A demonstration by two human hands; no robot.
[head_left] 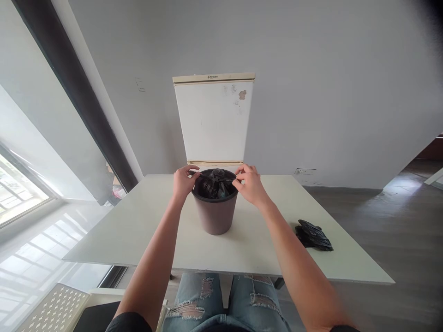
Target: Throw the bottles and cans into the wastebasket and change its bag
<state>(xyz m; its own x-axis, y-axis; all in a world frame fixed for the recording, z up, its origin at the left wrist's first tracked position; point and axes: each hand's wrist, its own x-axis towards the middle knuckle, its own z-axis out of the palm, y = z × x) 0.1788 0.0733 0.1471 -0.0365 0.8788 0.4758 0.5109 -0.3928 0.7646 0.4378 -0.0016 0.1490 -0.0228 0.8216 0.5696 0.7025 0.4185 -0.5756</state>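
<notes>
A brownish trash bin (215, 216) with a dark rim stands upright on the pale table (138, 230). Inside it sits a bunched black garbage bag (213, 185), gathered near the middle with strips drawn out to both sides. My left hand (184, 181) is closed at the bin's left rim, pinching one strip of the bag between thumb and fingers. On the opposite side, my right hand (249, 183) pinches the other strip just above the right rim. Whatever lies under the bag is hidden.
A folded black plastic bag (314, 235) lies at the table's right. Behind the table stands a white fridge (214, 122) against the grey wall (311, 92). A cream chair-like piece with a patterned panel (57, 309) is at lower left, near a window (17, 189).
</notes>
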